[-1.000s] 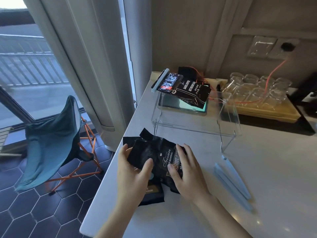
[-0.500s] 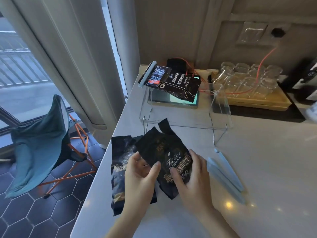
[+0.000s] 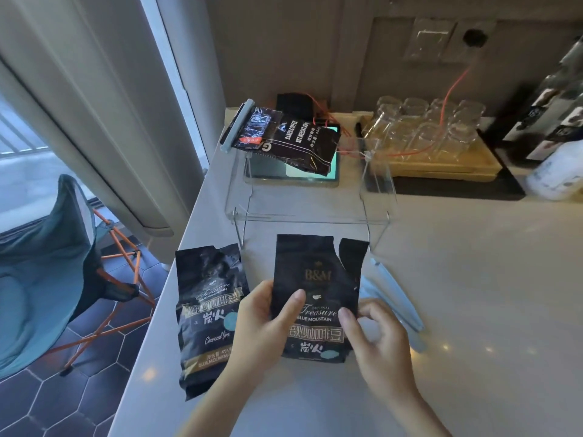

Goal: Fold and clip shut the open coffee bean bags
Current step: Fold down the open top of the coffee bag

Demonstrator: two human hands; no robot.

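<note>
I hold a black coffee bag [image 3: 315,279] upright over the white counter [image 3: 473,310]; its top edge is torn open with a flap at the right. My left hand [image 3: 265,326] grips its left side with the thumb on the front. My right hand [image 3: 375,339] pinches its right edge. A second open black coffee bag [image 3: 208,310] lies flat on the counter to the left, partly under my left hand. Pale blue sealing clips [image 3: 397,298] lie on the counter to the right, partly hidden behind the held bag and my right hand.
A clear acrylic riser [image 3: 312,212] stands behind the bags; on it lies a dark coffee bag [image 3: 299,140] closed with a blue clip [image 3: 237,125]. A wooden tray [image 3: 441,162] of glass jars sits at the back right. The counter edge drops off at the left above a teal folding chair [image 3: 47,272].
The top bag has been lifted off the lower one and turned upright between both hands. The lower bag now lies uncovered at the left.
</note>
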